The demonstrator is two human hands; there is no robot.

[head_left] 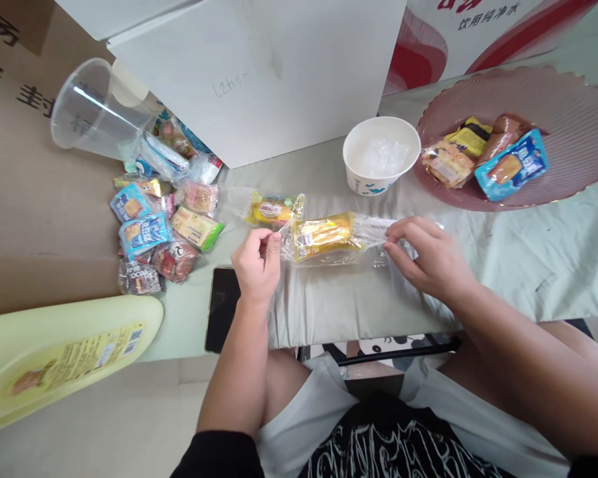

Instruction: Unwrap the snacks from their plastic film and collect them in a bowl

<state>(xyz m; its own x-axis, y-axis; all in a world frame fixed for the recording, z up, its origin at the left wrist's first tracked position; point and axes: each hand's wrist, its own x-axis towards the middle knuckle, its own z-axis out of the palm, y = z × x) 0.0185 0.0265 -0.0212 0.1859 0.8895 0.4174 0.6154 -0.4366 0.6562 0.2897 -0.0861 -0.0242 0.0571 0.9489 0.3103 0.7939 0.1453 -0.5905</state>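
A clear plastic bag point(371, 230) with a yellow-wrapped snack point(323, 236) inside is stretched sideways between my two hands. My left hand point(257, 262) is closed on the bag's left end, thumb uppermost. At the opposite end, my right hand point(425, 255) pinches the loose plastic between thumb and fingers. Just behind the bag lies another yellow snack packet point(275, 208), also with clear plastic around it. A white paper bowl point(353, 166) stands behind my right hand, with crumpled clear plastic point(383, 156) in it.
Several wrapped snacks point(144, 236) are piled on the left, beside a tipped clear plastic cup point(99, 109). A pink scalloped plate point(573, 139) holds several packets at right. A phone point(223, 309) lies by my left forearm. White box point(299, 73) behind; pale yellow container point(70, 352) at front left.
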